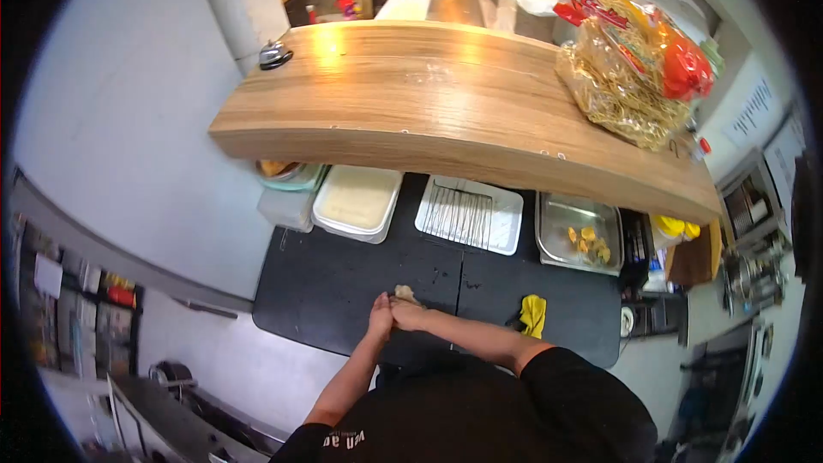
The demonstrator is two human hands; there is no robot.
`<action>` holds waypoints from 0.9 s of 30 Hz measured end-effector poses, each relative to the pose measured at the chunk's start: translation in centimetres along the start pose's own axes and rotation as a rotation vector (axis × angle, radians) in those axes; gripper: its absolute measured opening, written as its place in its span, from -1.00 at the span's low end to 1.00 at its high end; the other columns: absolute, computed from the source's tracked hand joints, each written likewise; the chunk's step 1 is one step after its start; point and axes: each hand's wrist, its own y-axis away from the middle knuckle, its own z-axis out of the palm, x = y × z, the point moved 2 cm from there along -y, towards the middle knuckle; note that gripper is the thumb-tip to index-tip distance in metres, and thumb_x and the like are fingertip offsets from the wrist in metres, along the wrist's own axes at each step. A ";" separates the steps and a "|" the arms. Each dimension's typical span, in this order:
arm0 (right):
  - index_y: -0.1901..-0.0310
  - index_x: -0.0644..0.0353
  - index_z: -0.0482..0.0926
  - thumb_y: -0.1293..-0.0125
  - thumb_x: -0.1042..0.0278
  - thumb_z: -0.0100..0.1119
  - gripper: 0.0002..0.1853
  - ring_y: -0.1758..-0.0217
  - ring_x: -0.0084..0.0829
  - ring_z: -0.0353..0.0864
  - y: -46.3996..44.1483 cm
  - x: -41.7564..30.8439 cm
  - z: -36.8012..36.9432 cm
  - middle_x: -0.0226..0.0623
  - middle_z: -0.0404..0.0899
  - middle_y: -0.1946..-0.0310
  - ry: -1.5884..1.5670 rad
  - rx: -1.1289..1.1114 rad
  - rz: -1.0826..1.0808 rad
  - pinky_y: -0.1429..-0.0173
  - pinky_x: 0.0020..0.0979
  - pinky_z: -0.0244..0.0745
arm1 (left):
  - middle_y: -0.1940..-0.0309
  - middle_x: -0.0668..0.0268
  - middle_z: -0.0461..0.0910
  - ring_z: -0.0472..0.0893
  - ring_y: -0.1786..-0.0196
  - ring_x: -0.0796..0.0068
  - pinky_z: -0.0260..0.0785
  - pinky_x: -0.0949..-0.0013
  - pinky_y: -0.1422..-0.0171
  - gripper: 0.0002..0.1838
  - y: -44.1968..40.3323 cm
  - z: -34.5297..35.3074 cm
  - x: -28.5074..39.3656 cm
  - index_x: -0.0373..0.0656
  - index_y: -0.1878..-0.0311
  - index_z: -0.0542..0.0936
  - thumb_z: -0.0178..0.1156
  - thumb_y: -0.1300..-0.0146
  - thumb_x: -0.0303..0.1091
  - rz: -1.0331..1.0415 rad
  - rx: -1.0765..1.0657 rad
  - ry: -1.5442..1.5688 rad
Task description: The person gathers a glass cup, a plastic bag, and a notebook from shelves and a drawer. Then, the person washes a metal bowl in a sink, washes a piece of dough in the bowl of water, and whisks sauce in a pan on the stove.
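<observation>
Over the near edge of the black table (334,279), my two hands meet closely. A small pale beige lump (405,293), soft looking, pokes out just beyond the fingers; its exact kind I cannot make out. My left hand (381,315) is closed against the lump's left side. From the right, my right hand (406,315) reaches across and wraps round it, with the fingers partly hidden. Dark wet specks (441,275) lie on the table a little to the right.
Behind my hands stand a white tub of pale contents (358,199), a white tray with a wire rack (470,214) and a metal pan (579,231) holding yellow pieces. A yellow cloth (532,315) lies right. Above overhangs a wooden shelf (411,94) with bagged noodles (630,69) and a bell (275,55).
</observation>
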 end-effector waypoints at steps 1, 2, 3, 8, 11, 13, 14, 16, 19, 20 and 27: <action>0.24 0.34 0.64 -0.14 0.36 0.17 -0.77 -0.16 0.00 0.50 0.8 0.0 0.7 0.00 0.60 0.07 0.184 0.153 0.017 -0.23 -0.08 0.38 | -0.08 0.04 0.53 0.54 -0.13 0.09 0.43 0.08 -0.17 -0.60 -3.2 -2.1 -1.8 -0.22 -0.22 0.44 -0.07 -0.46 -0.20 0.441 0.001 -0.564; 0.25 0.35 0.65 -0.14 0.37 0.17 -0.77 -0.15 0.01 0.51 1.2 0.4 0.2 0.02 0.60 0.07 0.295 0.225 0.028 -0.22 -0.07 0.38 | -0.05 0.00 0.53 0.54 -0.10 0.02 0.41 0.02 -0.18 -0.63 -4.9 -2.3 -2.3 -0.22 -0.21 0.46 -0.04 -0.42 -0.29 0.911 0.002 -1.095; 0.26 0.36 0.65 -0.14 0.37 0.17 -0.77 -0.14 0.02 0.51 1.5 0.8 -0.1 0.04 0.60 0.08 0.404 0.296 0.048 -0.21 -0.06 0.38 | -0.19 -0.08 0.43 0.45 -0.22 -0.11 0.31 -0.04 -0.31 -0.54 -3.1 -2.1 -1.1 -0.19 -0.28 0.41 0.01 -0.31 -0.41 0.921 -0.151 -1.185; 0.10 0.14 0.69 -0.22 0.47 0.07 -0.74 0.26 -0.34 0.68 4.6 -2.0 -7.7 -0.16 0.66 0.40 -0.407 0.121 0.386 0.13 -0.31 0.55 | -0.45 0.03 0.14 0.15 -0.46 -0.16 0.04 -0.07 -0.50 -0.50 -1.5 0.4 2.4 -0.09 -0.36 0.34 0.02 -0.34 -0.34 1.145 -0.397 -1.346; 0.08 0.25 0.66 -0.21 0.61 0.04 -0.71 0.19 -0.51 0.65 6.2 -4.7 -16.5 -0.26 0.70 0.24 -0.573 0.353 0.010 0.02 -0.42 0.56 | -0.49 0.11 0.09 0.01 -0.55 0.01 -0.06 0.00 -0.57 -0.42 0.0 3.8 5.4 -0.10 -0.40 0.30 0.02 -0.36 -0.12 1.010 -0.781 -1.789; 0.08 0.31 0.64 -0.24 0.59 0.00 -0.73 0.15 -0.45 0.69 8.3 -10.8 -26.6 -0.21 0.70 0.22 -0.598 0.286 -0.054 -0.01 -0.38 0.58 | -0.44 0.12 0.17 0.07 -0.53 0.05 0.00 0.03 -0.55 -0.49 -2.6 2.7 3.9 -0.05 -0.38 0.34 -0.03 -0.39 -0.16 1.154 -0.868 -1.813; 0.11 0.29 0.65 -0.24 0.58 -0.01 -0.74 0.13 -0.43 0.69 9.2 -13.1 -31.5 -0.22 0.70 0.21 -0.454 0.306 -0.105 -0.04 -0.37 0.57 | -0.39 0.12 0.25 0.12 -0.51 0.09 0.06 0.06 -0.53 -0.55 -4.6 2.1 2.6 -0.01 -0.35 0.38 -0.08 -0.42 -0.21 1.295 -0.941 -1.825; 0.19 0.25 0.67 -0.26 0.53 -0.05 -0.75 0.17 -0.49 0.65 10.0 -14.0 -39.6 -0.29 0.70 0.28 -0.354 0.559 -0.190 0.01 -0.39 0.54 | -0.18 0.20 0.45 0.41 -0.30 0.13 0.31 0.14 -0.36 -0.61 -7.2 0.4 1.8 0.04 -0.26 0.46 -0.12 -0.41 -0.31 1.160 -0.908 -1.598; 0.19 0.29 0.68 -0.27 0.43 0.00 -0.75 0.34 -0.39 0.65 9.1 -10.9 -52.0 -0.22 0.71 0.35 0.158 0.985 0.238 0.12 -0.38 0.54 | 0.03 0.20 0.56 0.60 0.04 0.08 0.48 0.15 -0.10 -0.63 -4.4 -1.6 8.0 -0.02 -0.23 0.47 -0.09 -0.41 -0.25 0.971 -0.594 -1.740; 0.19 0.32 0.68 -0.23 0.43 0.01 -0.74 0.29 -0.13 0.70 8.0 -6.5 -56.1 0.00 0.70 0.32 0.436 1.151 0.079 0.09 -0.24 0.56 | 0.04 0.16 0.56 0.62 0.08 0.06 0.50 0.13 -0.06 -0.61 -1.0 -1.3 12.2 -0.04 -0.24 0.46 -0.08 -0.43 -0.18 0.973 -0.667 -1.849; 0.21 0.39 0.67 -0.13 0.42 0.06 -0.72 -0.01 0.02 0.64 5.2 13.5 -72.8 0.18 0.62 0.10 0.473 1.187 0.762 -0.09 -0.12 0.53 | -0.15 0.05 0.51 0.53 -0.17 -0.01 0.42 0.05 -0.21 -0.52 6.9 -0.3 23.6 0.02 -0.25 0.50 0.20 -0.29 -0.09 1.424 -0.054 -1.747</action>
